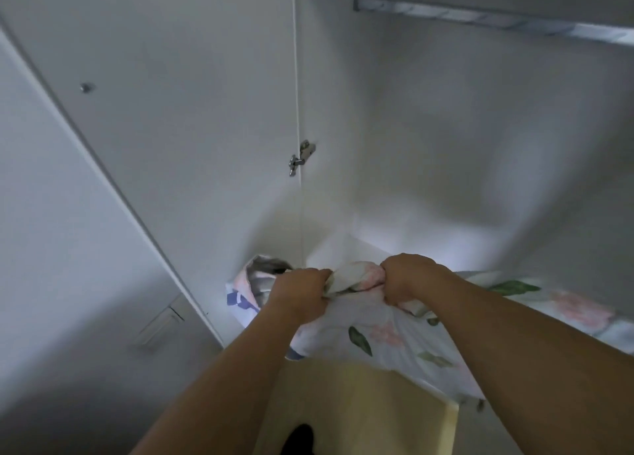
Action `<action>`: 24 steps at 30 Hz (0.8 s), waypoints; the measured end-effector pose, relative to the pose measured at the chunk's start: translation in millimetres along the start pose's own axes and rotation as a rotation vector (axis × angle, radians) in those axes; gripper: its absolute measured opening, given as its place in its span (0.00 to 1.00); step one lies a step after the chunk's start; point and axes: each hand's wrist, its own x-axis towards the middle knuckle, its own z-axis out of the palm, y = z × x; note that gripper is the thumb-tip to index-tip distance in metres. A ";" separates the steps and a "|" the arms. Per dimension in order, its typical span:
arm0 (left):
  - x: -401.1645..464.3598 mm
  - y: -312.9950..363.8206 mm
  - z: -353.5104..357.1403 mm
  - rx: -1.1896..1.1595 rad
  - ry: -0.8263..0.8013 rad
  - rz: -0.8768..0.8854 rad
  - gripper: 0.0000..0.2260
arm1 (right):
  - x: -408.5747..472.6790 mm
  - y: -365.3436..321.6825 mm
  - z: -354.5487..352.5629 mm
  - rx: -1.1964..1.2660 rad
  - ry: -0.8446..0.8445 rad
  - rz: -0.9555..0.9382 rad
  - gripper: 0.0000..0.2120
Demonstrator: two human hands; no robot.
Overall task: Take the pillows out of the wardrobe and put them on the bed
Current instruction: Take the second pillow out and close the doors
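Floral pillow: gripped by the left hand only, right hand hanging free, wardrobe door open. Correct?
Not quite. The head view shows both hands gripping the floral pillow: the left hand and the right hand each have fingers closed on bunched fabric at its near edge. The rest holds: the wardrobe door is open.

A bedroom at home, by the look: an open white wardrobe point(446, 128) with a hinged door point(171, 111), a metal hanging rail point(480, 16) near its top edge, and floral bedding point(394, 334) at its bottom edge.
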 end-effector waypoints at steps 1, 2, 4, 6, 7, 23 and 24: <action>-4.6 -6.5 -1.1 0.000 0.015 -0.042 0.16 | -1.6 -7.8 -4.5 -0.015 -0.041 -0.004 0.19; -10.6 -13.7 -0.9 0.004 0.036 -0.094 0.18 | -2.6 -15.7 -8.5 -0.031 -0.081 -0.004 0.20; -28.7 -29.5 1.1 0.012 0.121 -0.221 0.25 | -5.3 -32.7 -15.7 -0.066 -0.159 -0.003 0.23; -47.2 -42.9 1.2 -0.029 0.291 -0.394 0.29 | -7.0 -46.4 -21.1 -0.093 -0.239 -0.018 0.23; -56.9 -48.7 1.3 -0.073 0.394 -0.517 0.31 | -7.6 -53.2 -22.7 -0.103 -0.278 -0.030 0.23; -74.1 -63.7 -20.1 -1.011 1.017 -0.954 0.15 | -11.1 -56.5 -0.4 -0.151 -0.286 -0.036 0.29; -75.2 -61.6 -17.0 -0.953 1.045 -0.944 0.14 | -9.8 -54.4 2.6 -0.129 -0.274 -0.023 0.29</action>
